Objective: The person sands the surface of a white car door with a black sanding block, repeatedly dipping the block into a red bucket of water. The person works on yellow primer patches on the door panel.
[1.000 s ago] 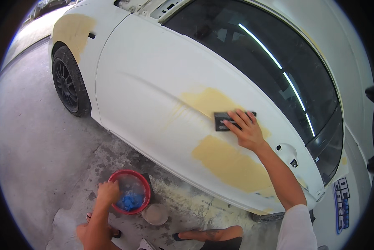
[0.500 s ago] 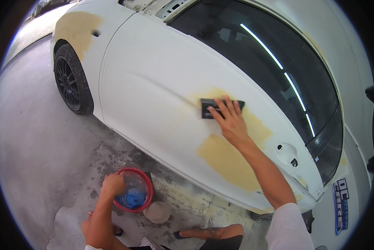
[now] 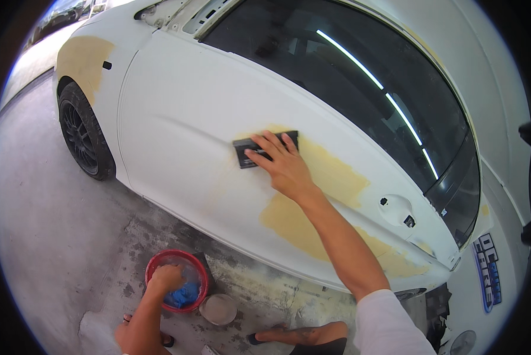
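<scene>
On the white car door (image 3: 177, 154), my right hand (image 3: 289, 171) presses a black sheet of sandpaper (image 3: 246, 155) flat, fingers spread over it. The sandpaper lies at the left end of an upper tan filler patch (image 3: 336, 171), on the door's crease line. Below that spreads a second tan patch (image 3: 292, 222). My left hand (image 3: 167, 277) is down in a red basin (image 3: 205, 278) on the floor, its fingers curled and mostly hidden. A blue cloth (image 3: 185, 294) lies in the basin's water beside it; whether the hand grips anything does not show.
Against the basin stands a small translucent tub (image 3: 218, 309). A bent leg (image 3: 313, 336) shows at the lower edge. The car's front wheel (image 3: 85, 133) is at left, the dark side window (image 3: 348, 77) above the door, and an opening for the door handle (image 3: 397, 212) at right.
My right hand has slid the sandpaper left along the door. My left hand has moved from the basin's rim further inside. The whole view has also shifted a little.
</scene>
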### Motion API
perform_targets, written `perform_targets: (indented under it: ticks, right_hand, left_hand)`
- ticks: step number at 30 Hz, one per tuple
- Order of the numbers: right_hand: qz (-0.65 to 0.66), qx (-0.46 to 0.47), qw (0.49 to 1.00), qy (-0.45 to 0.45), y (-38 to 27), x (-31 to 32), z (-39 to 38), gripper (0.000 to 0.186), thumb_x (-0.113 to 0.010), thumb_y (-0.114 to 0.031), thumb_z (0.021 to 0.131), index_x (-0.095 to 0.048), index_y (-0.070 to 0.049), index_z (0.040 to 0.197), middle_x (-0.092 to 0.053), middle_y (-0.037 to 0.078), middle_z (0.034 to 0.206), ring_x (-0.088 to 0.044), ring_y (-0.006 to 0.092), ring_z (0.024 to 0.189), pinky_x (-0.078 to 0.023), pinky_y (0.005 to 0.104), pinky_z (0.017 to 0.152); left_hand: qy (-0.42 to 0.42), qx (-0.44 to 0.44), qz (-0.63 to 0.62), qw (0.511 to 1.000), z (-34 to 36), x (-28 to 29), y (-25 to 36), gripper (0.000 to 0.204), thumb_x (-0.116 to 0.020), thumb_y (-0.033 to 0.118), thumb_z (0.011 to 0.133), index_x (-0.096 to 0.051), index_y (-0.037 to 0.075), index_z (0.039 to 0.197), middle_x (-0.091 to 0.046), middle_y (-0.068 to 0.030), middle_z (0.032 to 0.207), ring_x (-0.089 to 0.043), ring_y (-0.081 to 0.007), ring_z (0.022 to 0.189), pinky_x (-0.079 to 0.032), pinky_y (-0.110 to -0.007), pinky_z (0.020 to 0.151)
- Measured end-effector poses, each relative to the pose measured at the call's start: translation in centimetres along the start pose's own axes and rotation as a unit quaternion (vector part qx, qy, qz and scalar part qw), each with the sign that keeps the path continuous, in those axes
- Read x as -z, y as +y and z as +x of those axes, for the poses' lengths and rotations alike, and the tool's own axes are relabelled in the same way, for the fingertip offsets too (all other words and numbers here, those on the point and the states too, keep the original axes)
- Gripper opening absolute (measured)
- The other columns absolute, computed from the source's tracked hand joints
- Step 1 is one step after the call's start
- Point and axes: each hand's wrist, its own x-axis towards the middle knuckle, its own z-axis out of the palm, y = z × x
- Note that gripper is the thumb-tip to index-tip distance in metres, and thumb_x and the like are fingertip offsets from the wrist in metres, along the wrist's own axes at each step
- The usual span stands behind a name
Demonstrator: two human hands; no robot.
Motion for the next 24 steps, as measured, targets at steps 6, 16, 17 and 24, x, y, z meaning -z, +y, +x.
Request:
perform_targets:
  ticks: [6, 16, 17, 24]
  right_hand:
    - [-0.044, 0.006, 0.999, 0.016, 3.9, 1.4, -10.8, 0.074, -0.065, 0.010, 0.078, -0.066, -0.030, 0.139, -0.049, -0.002, 0.161, -0.038, 0.0203, 0.154, -0.024, 0.0485, 0.128]
    - [-0.006, 0.047, 0.999, -0.018, 0.2, -0.1, -1.7, 0.073, -0.065, 0.005, 0.082, -0.059, -0.026, 0.148, -0.039, -0.001, 0.168, -0.035, 0.0225, 0.155, -0.031, 0.0494, 0.126]
    - [-0.020, 0.026, 0.999, -0.027, 0.9, 0.3, -4.3, 0.072, -0.065, 0.005, 0.083, -0.061, -0.028, 0.147, -0.041, -0.002, 0.167, -0.036, 0.0218, 0.155, -0.028, 0.0492, 0.128]
    - [-0.108, -0.023, 0.992, 0.065, 4.8, -2.0, -12.5, 0.075, -0.069, -0.001, 0.079, -0.063, -0.036, 0.145, -0.048, -0.003, 0.164, -0.040, 0.0180, 0.154, -0.016, 0.0464, 0.131]
  left_hand:
    - [0.003, -0.021, -0.071, 0.997, -1.7, 0.3, -0.7, 0.055, -0.066, 0.036, 0.096, -0.059, 0.012, 0.145, -0.063, -0.0191, 0.144, -0.064, -0.0391, 0.128, -0.047, -0.056, 0.110]
    - [-0.014, -0.026, -0.045, 0.999, 0.7, -1.3, 0.2, 0.059, -0.067, 0.036, 0.096, -0.055, 0.014, 0.150, -0.067, -0.0165, 0.139, -0.062, -0.0367, 0.131, -0.046, -0.055, 0.111]
    - [-0.020, -0.041, -0.053, 0.998, 0.1, -1.2, 0.4, 0.060, -0.067, 0.036, 0.096, -0.054, 0.014, 0.151, -0.067, -0.0162, 0.139, -0.062, -0.0366, 0.132, -0.046, -0.055, 0.111]
    - [0.050, 0.097, 0.058, 0.992, -5.3, 2.1, -0.3, 0.062, -0.069, 0.037, 0.096, -0.053, 0.014, 0.152, -0.066, -0.0185, 0.138, -0.062, -0.0380, 0.129, -0.048, -0.051, 0.110]
